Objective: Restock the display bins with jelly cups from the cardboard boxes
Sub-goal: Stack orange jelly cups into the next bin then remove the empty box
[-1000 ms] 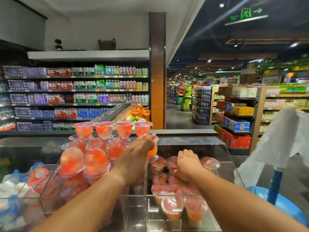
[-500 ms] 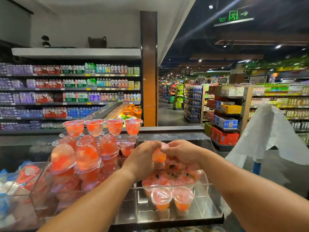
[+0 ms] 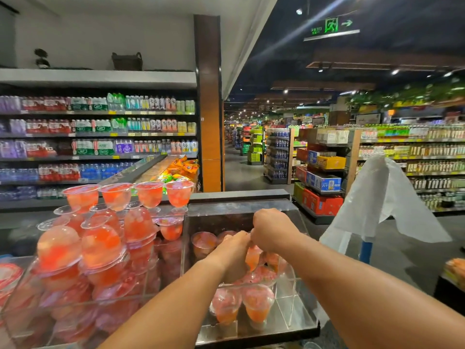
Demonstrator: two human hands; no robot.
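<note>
**Left bin full, right bin part-filled**

One jelly cup [image 3: 252, 256] is pinched between left hand [image 3: 235, 255] and right hand [image 3: 270, 229], fingers curled round it, above right bin [image 3: 299, 295]. Below the fingers, gaps remain. Left bin [image 3: 25, 311] is stacked high. Cardboard boxes unseen.

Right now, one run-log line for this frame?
stage: restocking | left hand: on jelly cup | right hand: pinching same cup from above | location: over right clear bin, part filled | left bin: stacked high
</note>
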